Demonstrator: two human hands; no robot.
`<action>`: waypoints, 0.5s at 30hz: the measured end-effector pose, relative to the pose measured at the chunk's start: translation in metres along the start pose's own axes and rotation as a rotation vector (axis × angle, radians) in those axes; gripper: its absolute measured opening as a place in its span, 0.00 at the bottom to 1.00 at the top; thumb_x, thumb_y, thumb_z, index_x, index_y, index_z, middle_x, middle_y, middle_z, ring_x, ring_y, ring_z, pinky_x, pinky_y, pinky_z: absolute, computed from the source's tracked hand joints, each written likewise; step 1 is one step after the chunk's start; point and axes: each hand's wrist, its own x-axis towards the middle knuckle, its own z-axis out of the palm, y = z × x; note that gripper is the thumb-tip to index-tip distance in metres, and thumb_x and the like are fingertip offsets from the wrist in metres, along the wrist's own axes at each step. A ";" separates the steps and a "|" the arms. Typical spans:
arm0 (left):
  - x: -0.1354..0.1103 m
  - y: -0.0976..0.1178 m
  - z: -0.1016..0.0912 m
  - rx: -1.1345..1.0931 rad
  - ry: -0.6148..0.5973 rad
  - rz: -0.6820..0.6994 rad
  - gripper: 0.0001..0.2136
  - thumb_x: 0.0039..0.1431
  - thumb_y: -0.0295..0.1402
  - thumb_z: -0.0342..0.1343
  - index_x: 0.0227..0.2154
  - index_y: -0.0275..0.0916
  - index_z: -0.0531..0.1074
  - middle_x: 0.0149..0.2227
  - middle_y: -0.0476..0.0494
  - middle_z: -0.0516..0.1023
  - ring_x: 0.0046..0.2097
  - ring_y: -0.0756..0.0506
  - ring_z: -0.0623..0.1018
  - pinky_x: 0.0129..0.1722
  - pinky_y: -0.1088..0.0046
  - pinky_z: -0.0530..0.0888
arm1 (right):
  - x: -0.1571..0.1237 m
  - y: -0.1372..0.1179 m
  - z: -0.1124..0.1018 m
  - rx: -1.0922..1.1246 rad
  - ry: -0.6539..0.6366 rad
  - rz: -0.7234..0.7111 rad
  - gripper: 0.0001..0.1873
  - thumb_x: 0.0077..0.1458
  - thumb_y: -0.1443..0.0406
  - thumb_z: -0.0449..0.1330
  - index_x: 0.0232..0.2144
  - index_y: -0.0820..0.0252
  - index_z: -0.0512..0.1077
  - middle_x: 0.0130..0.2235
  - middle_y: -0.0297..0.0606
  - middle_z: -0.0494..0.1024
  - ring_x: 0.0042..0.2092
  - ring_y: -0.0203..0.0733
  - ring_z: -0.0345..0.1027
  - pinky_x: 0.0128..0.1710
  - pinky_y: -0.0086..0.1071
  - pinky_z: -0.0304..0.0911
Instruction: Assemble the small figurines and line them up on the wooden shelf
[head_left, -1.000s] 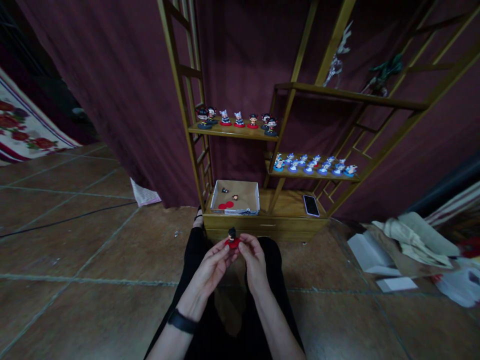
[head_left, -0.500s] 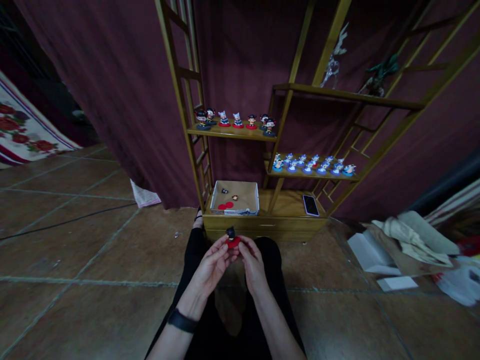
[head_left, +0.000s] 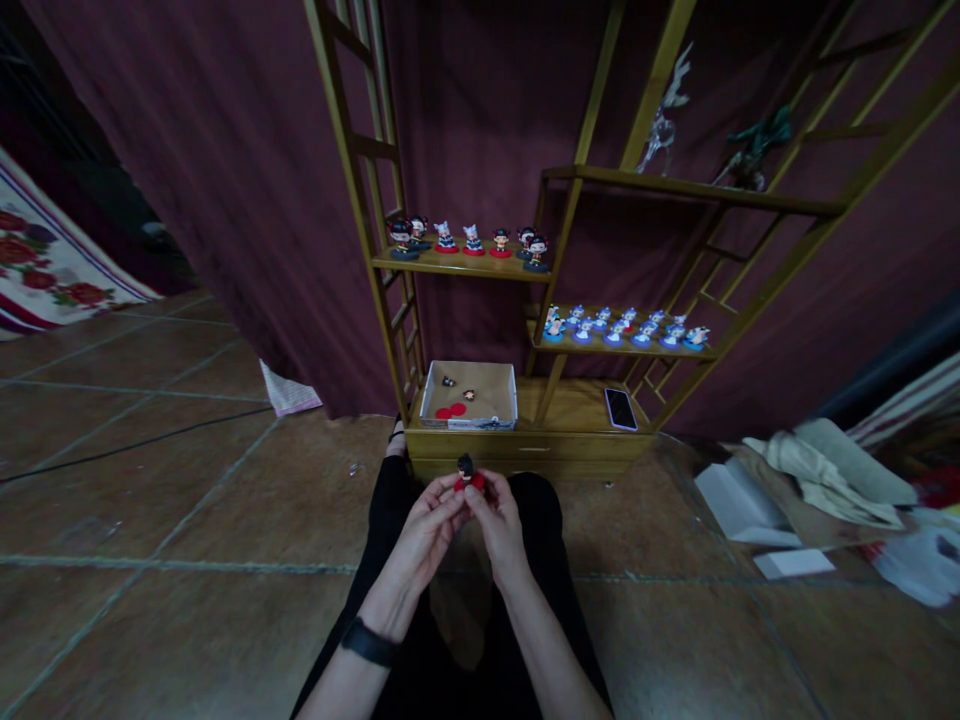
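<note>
A small figurine (head_left: 466, 472) with a dark head and a round red base is held between both hands above my lap. My left hand (head_left: 426, 528) pinches the base from the left, a black band on its wrist. My right hand (head_left: 496, 520) pinches it from the right. Just beyond, on the bottom board of a wooden shelf unit (head_left: 525, 440), stands an open cardboard box (head_left: 471, 397) with two red discs and two small dark pieces inside.
A row of red-based figurines (head_left: 469, 241) lines the upper left shelf; several blue-based figurines (head_left: 622, 329) fill the lower right shelf. A phone (head_left: 621, 408) lies on the bottom board. Papers and cloth (head_left: 810, 480) are heaped on the tiled floor at right.
My hands have drawn slightly closer together around the figurine, and it has turned a little upright. The view has shifted slightly.
</note>
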 end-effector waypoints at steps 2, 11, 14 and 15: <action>0.001 0.000 -0.001 -0.003 0.006 -0.003 0.14 0.47 0.25 0.59 0.40 0.36 0.70 0.41 0.41 0.76 0.41 0.47 0.75 0.44 0.69 0.69 | 0.001 0.001 -0.002 0.006 -0.012 -0.003 0.16 0.45 0.60 0.61 0.39 0.55 0.69 0.40 0.36 0.74 0.43 0.42 0.66 0.45 0.36 0.60; 0.002 -0.002 -0.003 0.035 0.041 -0.056 0.16 0.46 0.26 0.60 0.40 0.35 0.68 0.38 0.39 0.77 0.37 0.47 0.77 0.38 0.72 0.72 | 0.005 0.000 -0.012 0.180 0.036 0.132 0.14 0.50 0.56 0.56 0.35 0.58 0.72 0.37 0.38 0.76 0.39 0.41 0.69 0.41 0.35 0.63; 0.003 -0.005 -0.001 0.049 0.055 -0.018 0.16 0.46 0.25 0.60 0.40 0.35 0.68 0.36 0.41 0.78 0.36 0.48 0.77 0.37 0.74 0.72 | 0.003 0.000 -0.010 0.193 0.032 0.119 0.14 0.48 0.58 0.58 0.37 0.57 0.72 0.40 0.37 0.76 0.42 0.42 0.68 0.42 0.34 0.62; 0.002 -0.005 0.000 0.056 0.057 0.000 0.16 0.46 0.25 0.60 0.40 0.35 0.68 0.36 0.42 0.78 0.35 0.49 0.77 0.37 0.74 0.72 | 0.003 0.000 -0.009 0.186 0.030 0.099 0.14 0.47 0.59 0.59 0.37 0.56 0.71 0.41 0.37 0.75 0.43 0.41 0.68 0.44 0.34 0.61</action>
